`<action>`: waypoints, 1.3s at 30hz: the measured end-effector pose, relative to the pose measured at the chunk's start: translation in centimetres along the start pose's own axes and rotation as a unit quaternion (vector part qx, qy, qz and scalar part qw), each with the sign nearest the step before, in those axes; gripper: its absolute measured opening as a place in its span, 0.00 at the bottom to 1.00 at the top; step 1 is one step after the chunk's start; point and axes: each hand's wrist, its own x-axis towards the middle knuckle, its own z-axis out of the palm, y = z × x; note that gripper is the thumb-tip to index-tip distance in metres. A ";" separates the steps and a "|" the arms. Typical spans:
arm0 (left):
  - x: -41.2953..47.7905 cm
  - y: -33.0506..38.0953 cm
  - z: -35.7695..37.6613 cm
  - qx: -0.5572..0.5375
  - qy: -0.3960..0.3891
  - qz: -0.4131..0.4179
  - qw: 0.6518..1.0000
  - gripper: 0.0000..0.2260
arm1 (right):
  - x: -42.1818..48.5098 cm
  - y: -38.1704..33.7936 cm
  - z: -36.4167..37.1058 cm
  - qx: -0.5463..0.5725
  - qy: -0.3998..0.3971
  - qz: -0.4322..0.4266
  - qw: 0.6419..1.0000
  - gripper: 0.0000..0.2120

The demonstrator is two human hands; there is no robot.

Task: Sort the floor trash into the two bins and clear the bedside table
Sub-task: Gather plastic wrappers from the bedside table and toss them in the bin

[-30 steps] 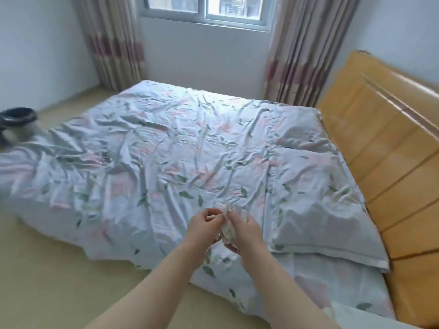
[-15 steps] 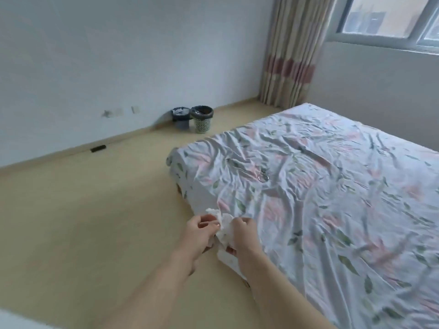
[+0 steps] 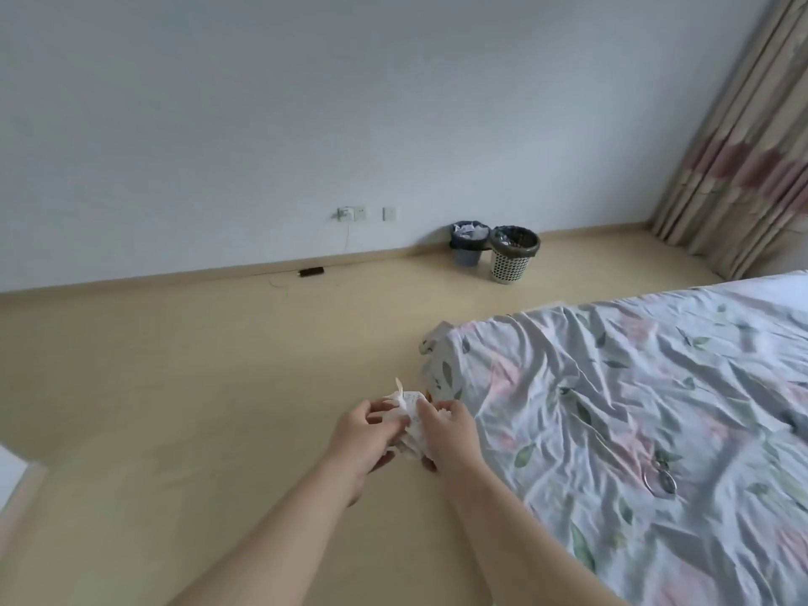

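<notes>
Both my hands hold a bundle of crumpled white paper (image 3: 407, 411) in front of me, above the floor beside the bed's corner. My left hand (image 3: 365, 439) grips it from the left, and my right hand (image 3: 448, 433) grips it from the right. Two bins stand side by side against the far wall: a blue-grey bin (image 3: 467, 251) with white paper showing in its dark liner, and a white perforated bin (image 3: 511, 262) with a dark liner to its right. The bedside table is out of view.
A bed with a floral sheet (image 3: 656, 408) fills the right side, with a metal ring (image 3: 660, 478) lying on it. A small black object (image 3: 311, 272) with a cord lies by the skirting under wall sockets (image 3: 352, 213). Curtains (image 3: 752, 159) hang at the far right.
My view has swung left from the bed and headboard to the wall with the two bins. Both hands have kept hold of the crumpled paper throughout.
</notes>
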 end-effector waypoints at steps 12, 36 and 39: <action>24.1 10.9 -2.4 -0.029 0.020 0.011 0.999 0.06 | 22.4 -10.8 10.5 0.018 0.046 -0.022 0.999 0.11; 72.7 37.6 14.8 0.131 -0.059 0.040 0.989 0.11 | 71.7 -36.3 10.3 0.137 0.092 0.081 0.983 0.14; 77.9 40.3 17.4 0.127 -0.067 0.029 0.989 0.11 | 77.2 -39.3 9.3 0.145 0.082 0.086 0.982 0.11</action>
